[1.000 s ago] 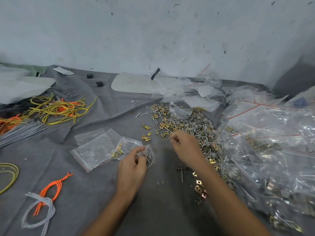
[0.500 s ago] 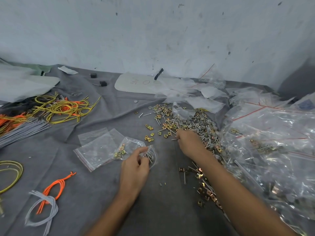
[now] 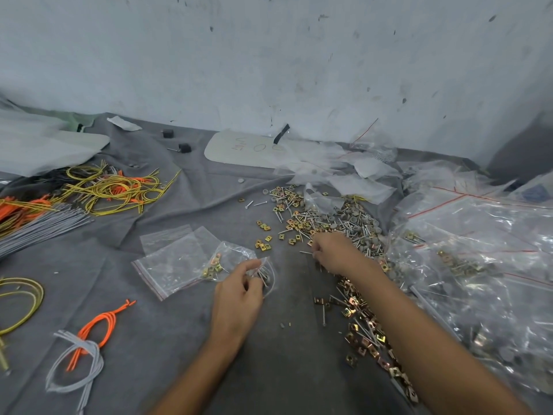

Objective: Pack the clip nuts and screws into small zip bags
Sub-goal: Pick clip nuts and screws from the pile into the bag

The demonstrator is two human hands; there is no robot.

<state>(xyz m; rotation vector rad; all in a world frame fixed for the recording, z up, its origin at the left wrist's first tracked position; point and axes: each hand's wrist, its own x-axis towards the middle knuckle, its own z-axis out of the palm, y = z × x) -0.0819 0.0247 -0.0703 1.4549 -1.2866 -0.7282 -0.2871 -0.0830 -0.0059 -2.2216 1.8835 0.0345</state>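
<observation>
Scuffed pale wall (image 3: 269, 55) (grey cloth (image 3: 284, 369) below)

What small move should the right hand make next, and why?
Probably the right hand should carry the screw it seems to pinch at the edge of the pile over to the small zip bag. The left hand grips that bag near its mouth, and only a few clip nuts lie inside.

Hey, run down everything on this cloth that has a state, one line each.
left hand: pinching the small zip bag.
small zip bag: held, partly filled with clip nuts.
right hand: curled at the pile's edge, pinching a screw.
loose pile: scattered, unpacked.
spare zip bags: lying flat, looking empty.
big bags: heaped at the right, holding hardware.
</observation>
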